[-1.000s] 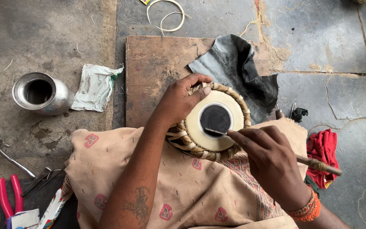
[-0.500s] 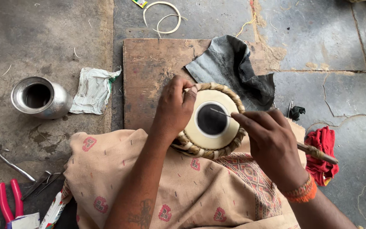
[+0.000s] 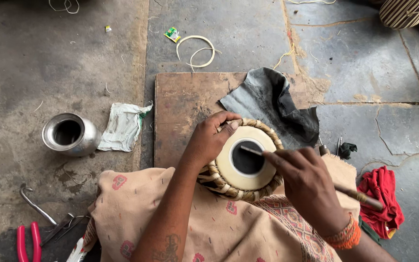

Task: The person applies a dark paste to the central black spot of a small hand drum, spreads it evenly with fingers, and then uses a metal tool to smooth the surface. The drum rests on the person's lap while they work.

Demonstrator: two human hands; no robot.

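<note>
Access to the drum point(image 3: 246, 162) from the left was blocked by the left hand point(image 3: 208, 140) on its rim, and from the right by the right hand point(image 3: 306, 182) and its tool point(image 3: 360, 196). A grey cloth point(image 3: 272, 102) lay just beyond. Bare wooden board point(image 3: 183, 106) remained open ahead-left; a steel pot point(image 3: 69, 134) and white rag point(image 3: 122, 127) occupied the floor further left.

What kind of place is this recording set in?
Likely a floor-level instrument repair workshop: a small drum worked over a wooden board on a cracked stone floor, red-handled pliers nearby.
</note>
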